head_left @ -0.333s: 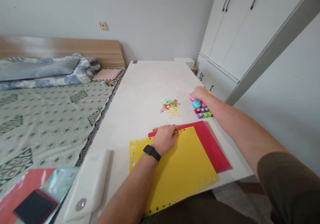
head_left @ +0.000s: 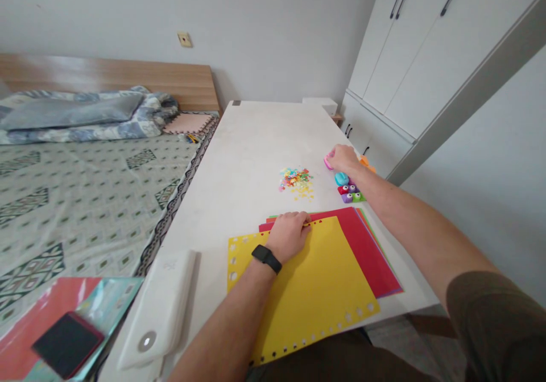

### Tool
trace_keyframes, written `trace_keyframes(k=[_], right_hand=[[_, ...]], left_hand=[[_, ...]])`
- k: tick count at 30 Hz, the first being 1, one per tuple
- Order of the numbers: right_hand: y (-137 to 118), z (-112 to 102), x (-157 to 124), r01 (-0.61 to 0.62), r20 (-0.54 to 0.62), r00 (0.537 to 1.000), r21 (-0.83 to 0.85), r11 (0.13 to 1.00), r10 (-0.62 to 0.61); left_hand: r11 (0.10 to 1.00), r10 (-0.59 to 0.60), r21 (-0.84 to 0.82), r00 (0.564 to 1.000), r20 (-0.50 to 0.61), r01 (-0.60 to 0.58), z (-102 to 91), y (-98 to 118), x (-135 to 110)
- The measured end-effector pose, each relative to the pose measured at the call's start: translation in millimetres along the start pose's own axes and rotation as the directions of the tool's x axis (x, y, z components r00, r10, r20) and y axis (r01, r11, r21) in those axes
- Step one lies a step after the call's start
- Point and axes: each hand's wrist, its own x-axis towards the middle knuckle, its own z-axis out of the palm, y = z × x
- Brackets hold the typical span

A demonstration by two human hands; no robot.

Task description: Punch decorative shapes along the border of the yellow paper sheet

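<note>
The single head view looks forward and down from close above the near edge of the desk (head_left: 256, 154), along its length to the far edge and the wall (head_left: 277, 29) behind.

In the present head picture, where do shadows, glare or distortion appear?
All in the head view: soft shadow beside the left hand on the yellow sheet; pale glare on the wooden headboard; the wardrobe leans, probably wide-angle stretching; the confetti lacks fine detail.

The white table (head_left: 256, 143) gives open passage at far left; paper scraps (head_left: 296, 181) obstruct the middle, the right hand (head_left: 342, 158) and blue object (head_left: 341, 179) the right, and a white device (head_left: 161, 308) the near left.
</note>
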Motion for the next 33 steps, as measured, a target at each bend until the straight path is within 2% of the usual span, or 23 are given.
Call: trace_keyframes(k=[3,5,6,8,10,11,14,17,20,24,28,33], right_hand=[[-6.9,-3.0,-17.8,0.036,-0.185,0.983,0.193,0.981,0.001],[-10.9,-6.8,-38.6,0.083,-0.226,0.974,0.43,0.899,0.018],[-12.3,-9.2,-51.1,0.087,-0.198,0.98,0.557,0.826,0.03],[-13.3,-14.4,-78.0,0.024,-0.041,0.999,0.77,0.637,0.012],[-11.8,-19.1,-103.9,-0.065,0.094,0.995,0.885,0.461,-0.041],[-10.4,-20.8,-115.3,-0.09,0.127,0.99,0.912,0.4,-0.068],[-4.9,-22.5,-141.6,-0.144,0.187,0.973,0.949,0.282,-0.134],[0.7,-17.8,-156.8,-0.187,0.224,0.96,0.959,0.213,-0.167],[6.3,-9.5,-164.0,-0.203,0.24,0.958,0.954,0.221,-0.157],[13.5,-3.0,-166.4,-0.198,0.26,0.954,0.918,0.343,-0.148],[16.3,-5.5,-167.7,-0.185,0.28,0.947,0.877,0.444,-0.157],[15.8,-4.6,-171.3,-0.191,0.327,0.923,0.848,0.494,-0.204]], left_hand=[[1.0,0.009,-0.003,1.0,-0.014,-0.009,1.2,-0.8,-0.6],[1.0,0.018,-0.008,0.999,-0.027,-0.018,1.9,-1.3,-0.9],[1.0,0.019,-0.01,0.999,-0.031,-0.02,2.1,-1.5,-0.9],[1.0,0.021,-0.013,0.999,-0.031,-0.021,2.0,-1.5,-0.8],[1.0,0.023,-0.014,0.999,-0.025,-0.023,1.6,-1.5,-0.6],[1.0,0.022,-0.013,0.999,-0.023,-0.022,1.4,-1.5,-0.4],[1.0,0.023,-0.015,0.999,-0.026,-0.024,1.8,-1.8,0.2],[0.999,0.023,-0.024,0.999,-0.028,-0.024,2.6,-1.8,1.0],[0.999,0.021,-0.033,1.0,-0.022,-0.022,2.5,-0.9,1.5],[0.999,0.02,-0.047,1.0,-0.009,-0.02,1.2,0.1,1.6],[0.998,0.014,-0.062,1.0,-0.012,-0.015,-0.3,1.1,1.5],[0.997,0.015,-0.08,1.0,-0.011,-0.016,-1.2,2.3,1.6]])
